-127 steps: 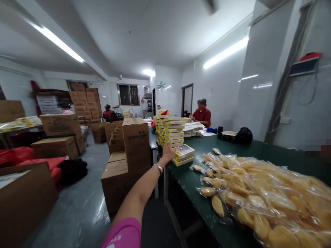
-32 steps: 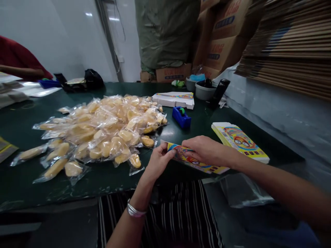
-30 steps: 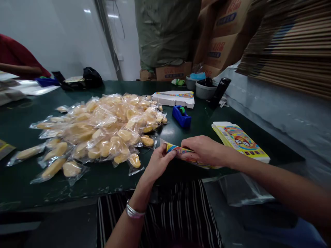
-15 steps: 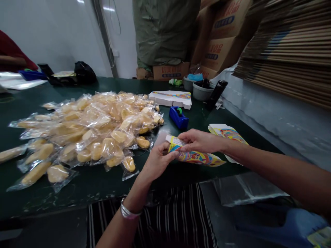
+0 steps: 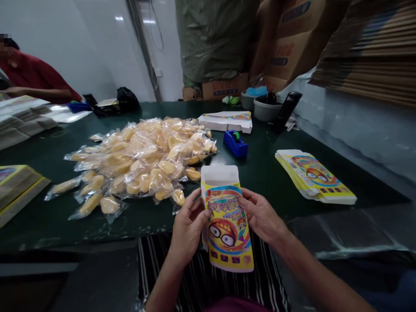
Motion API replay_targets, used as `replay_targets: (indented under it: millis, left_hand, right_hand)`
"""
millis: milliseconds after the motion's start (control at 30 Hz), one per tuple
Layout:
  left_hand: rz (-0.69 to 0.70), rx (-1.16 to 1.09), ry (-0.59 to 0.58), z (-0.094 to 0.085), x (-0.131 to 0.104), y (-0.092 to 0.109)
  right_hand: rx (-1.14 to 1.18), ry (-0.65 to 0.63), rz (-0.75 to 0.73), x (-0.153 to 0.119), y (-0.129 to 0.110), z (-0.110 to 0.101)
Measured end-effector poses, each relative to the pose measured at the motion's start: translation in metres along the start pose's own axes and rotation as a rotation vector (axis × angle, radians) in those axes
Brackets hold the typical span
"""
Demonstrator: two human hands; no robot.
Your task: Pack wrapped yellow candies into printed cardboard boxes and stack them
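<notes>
A yellow printed box (image 5: 227, 225) with a cartoon face hangs over the table's front edge, its white flap up at the top. My left hand (image 5: 190, 225) grips its left side, thumb on the front. On the right side, my right hand (image 5: 261, 214) holds the same box by its edge. Beyond it on the left lies a large heap of yellow pieces in clear wrappers (image 5: 146, 151). A blue tape dispenser (image 5: 235, 144) stands behind the box. To the right is a stack of flat yellow cartons (image 5: 315, 175).
White cartons (image 5: 227, 123) lie at the back, beside a grey tub (image 5: 266, 109) and a black upright object (image 5: 287, 110). Yellow boxes (image 5: 19, 188) sit at the left edge. A person in red (image 5: 42, 76) is at the far left.
The box has turned from lying sideways and edge-on to upright, its printed front facing me. Both hands have moved nearer to me, now on opposite sides. The view has shifted left.
</notes>
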State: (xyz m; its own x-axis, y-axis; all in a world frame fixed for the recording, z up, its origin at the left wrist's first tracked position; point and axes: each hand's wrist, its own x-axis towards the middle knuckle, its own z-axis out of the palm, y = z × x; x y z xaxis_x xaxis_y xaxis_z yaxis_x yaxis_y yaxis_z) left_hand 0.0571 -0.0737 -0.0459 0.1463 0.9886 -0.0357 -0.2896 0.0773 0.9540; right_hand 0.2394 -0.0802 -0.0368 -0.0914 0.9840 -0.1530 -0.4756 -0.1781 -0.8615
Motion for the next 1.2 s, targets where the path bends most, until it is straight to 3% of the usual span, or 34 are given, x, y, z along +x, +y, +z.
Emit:
replay_targets:
  millis: [133, 300, 467, 533, 667, 833, 1000, 1200]
  left_hand:
    - [-0.014, 0.08, -0.048, 0.0, -0.02, 0.0]
    - [-0.024, 0.157, 0.107, -0.002, -0.023, -0.005]
    - [-0.238, -0.012, 0.013, -0.015, -0.03, -0.006]
    - [-0.273, -0.004, -0.009, -0.019, -0.039, -0.009]
    - [-0.191, 0.032, 0.023, -0.022, -0.055, -0.014]
    - [-0.227, 0.042, -0.053, -0.027, -0.068, -0.019]
    - [-0.287, 0.215, 0.074, -0.034, -0.083, -0.025]
    - [-0.216, 0.461, 0.129, -0.035, -0.091, -0.022]
  right_hand:
    - [0.034, 0.019, -0.045, -0.013, 0.016, 0.007]
    - [0.063, 0.014, -0.014, -0.01, 0.025, 0.008]
    - [0.062, 0.042, -0.043, -0.015, 0.035, 0.008]
    - [0.045, 0.048, -0.057, -0.024, 0.039, 0.006]
    - [-0.001, -0.037, 0.008, -0.043, 0.046, -0.004]
    - [-0.06, -0.065, 0.051, -0.071, 0.055, -0.017]
    - [-0.103, -0.092, 0.104, -0.096, 0.062, -0.021]
    - [-0.515, 0.123, -0.158, -0.097, 0.06, -0.018]
